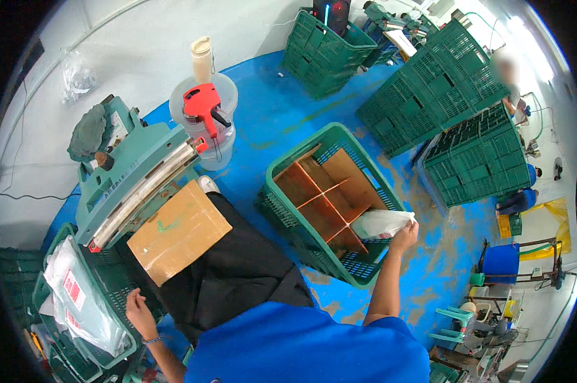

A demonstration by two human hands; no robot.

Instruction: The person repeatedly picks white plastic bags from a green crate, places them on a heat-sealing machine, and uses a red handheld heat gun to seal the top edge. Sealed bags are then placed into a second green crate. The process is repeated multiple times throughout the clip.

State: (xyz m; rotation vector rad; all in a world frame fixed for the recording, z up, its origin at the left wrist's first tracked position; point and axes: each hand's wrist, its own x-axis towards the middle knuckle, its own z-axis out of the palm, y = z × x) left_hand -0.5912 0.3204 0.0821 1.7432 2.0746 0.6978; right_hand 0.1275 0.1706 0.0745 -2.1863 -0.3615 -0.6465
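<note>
My right hand (pixel 404 237) pinches the end of a whitish plastic bag (pixel 381 223) with something inside it that I cannot make out. The bag lies partly within a green plastic crate (pixel 290 220), over a corner of brown cardboard dividers (pixel 299 183) that split the crate into compartments. On the other side, my left hand (pixel 138 311) is empty with its fingers apart, beside a green basket (pixel 84 255) of clear plastic bags (pixel 87 306) with red-and-white labels. A flat cardboard piece (pixel 180 231) rests by my lap, against a green bag sealer (pixel 135 172).
A red label gun (pixel 202 107) and a cream bottle (pixel 201 59) stand on clear buckets (pixel 221 143). Stacked green crates (pixel 435 86) rise at the far right, with another person (pixel 509 83) behind. A blue barrel (pixel 500 263) and a green stool (pixel 453 319) stand further right.
</note>
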